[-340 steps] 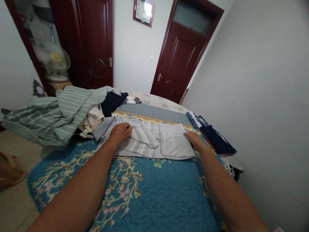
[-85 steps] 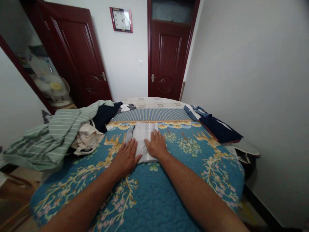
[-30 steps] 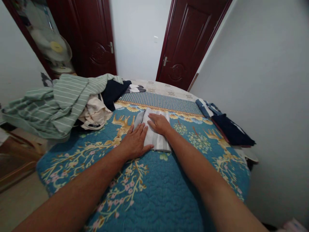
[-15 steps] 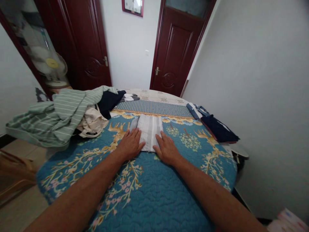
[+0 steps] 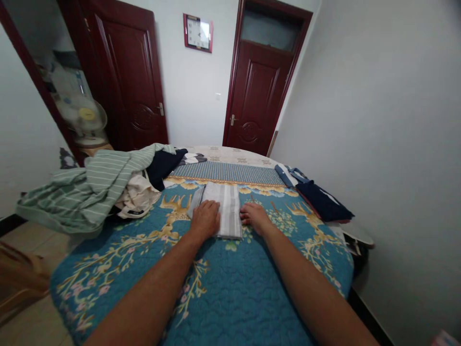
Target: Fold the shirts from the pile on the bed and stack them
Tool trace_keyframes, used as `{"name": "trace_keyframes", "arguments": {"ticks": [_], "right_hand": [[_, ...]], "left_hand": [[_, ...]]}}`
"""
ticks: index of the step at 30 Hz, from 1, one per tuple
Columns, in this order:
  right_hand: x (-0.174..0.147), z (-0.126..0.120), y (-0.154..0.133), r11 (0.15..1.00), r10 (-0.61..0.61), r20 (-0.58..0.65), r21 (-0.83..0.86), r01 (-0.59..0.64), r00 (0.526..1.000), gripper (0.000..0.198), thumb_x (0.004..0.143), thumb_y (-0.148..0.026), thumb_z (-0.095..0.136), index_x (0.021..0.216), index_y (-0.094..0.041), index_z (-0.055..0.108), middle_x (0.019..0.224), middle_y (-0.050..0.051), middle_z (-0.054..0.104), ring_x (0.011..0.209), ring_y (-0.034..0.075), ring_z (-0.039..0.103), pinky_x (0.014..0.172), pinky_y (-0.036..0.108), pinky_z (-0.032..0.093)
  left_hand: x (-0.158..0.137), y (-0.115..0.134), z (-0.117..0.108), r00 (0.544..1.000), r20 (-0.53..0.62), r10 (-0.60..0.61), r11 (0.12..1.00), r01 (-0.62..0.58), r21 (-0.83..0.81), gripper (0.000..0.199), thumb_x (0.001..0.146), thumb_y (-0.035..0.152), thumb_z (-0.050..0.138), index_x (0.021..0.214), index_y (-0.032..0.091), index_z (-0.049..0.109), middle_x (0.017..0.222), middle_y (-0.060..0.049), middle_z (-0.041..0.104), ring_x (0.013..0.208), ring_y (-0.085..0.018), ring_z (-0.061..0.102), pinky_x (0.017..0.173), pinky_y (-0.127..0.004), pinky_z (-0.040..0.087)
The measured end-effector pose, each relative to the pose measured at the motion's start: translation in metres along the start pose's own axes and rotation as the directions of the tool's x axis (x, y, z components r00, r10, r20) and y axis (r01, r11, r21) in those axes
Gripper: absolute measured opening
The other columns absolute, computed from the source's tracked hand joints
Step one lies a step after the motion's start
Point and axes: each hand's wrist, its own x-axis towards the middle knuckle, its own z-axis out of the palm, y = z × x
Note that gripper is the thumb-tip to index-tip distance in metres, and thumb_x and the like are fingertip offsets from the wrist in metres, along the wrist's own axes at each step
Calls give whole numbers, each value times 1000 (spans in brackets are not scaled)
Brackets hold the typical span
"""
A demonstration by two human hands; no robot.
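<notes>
A folded grey-and-white striped garment (image 5: 227,206) lies flat on the bed-like blue quilted cover (image 5: 248,288), with a greyer flap showing along its left side. My left hand (image 5: 206,218) rests palm down over the left part of the garment, fingers stretched forward. On the other side, my right hand (image 5: 255,216) is at the garment's right edge, fingers loosely bent with the tips at the fabric. The undersides of both hands are hidden.
At left is a heap of loose clothes: a green striped garment (image 5: 108,175), a cream one (image 5: 139,194) and a navy one (image 5: 163,168). Folded dark clothes (image 5: 324,202) lie at the right edge. A chair (image 5: 21,274) stands lower left, a fan (image 5: 86,115) behind.
My right hand has come off the garment's top to its right edge, fingers now more bent. My left hand has shifted inward over the garment. The camera view has tilted up.
</notes>
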Motion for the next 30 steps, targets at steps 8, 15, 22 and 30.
{"name": "trace_keyframes", "arguments": {"ticks": [8, 15, 22, 30], "right_hand": [[21, 35, -6, 1000, 3, 140, 25, -7, 990, 20, 83, -30, 73, 99, -19, 70, 74, 1, 72, 60, 16, 65, 60, 26, 57], [15, 52, 6, 963, -268, 99, 40, 266, 958, 58, 72, -34, 78, 128, -21, 69, 109, 5, 81, 97, 25, 75, 91, 39, 61], [19, 49, 2, 970, -55, 88, 240, 33, 995, 43, 72, -26, 76, 114, -20, 68, 94, 5, 80, 82, 24, 75, 81, 40, 63], [20, 46, -7, 971, -41, 57, 239, 26, 998, 45, 66, -15, 66, 111, -20, 68, 84, 1, 78, 74, 22, 73, 78, 37, 62]], "left_hand": [[-4, -28, 17, 999, -51, 9, 993, -15, -117, 46, 100, 22, 47, 141, 16, 66, 144, -15, 70, 138, -29, 61, 120, -49, 48], [-5, -32, 22, 997, -72, 35, 984, -47, -171, 49, 100, 22, 47, 147, 18, 63, 146, -15, 69, 141, -31, 60, 121, -53, 47], [-5, -32, 21, 996, -81, 25, 973, -43, -228, 49, 99, 20, 50, 145, 18, 66, 146, -16, 69, 141, -33, 60, 122, -54, 45], [-4, -28, 8, 992, -125, 17, 916, -65, -395, 47, 101, 29, 50, 145, 19, 65, 146, -14, 69, 139, -29, 62, 124, -50, 45]]}}
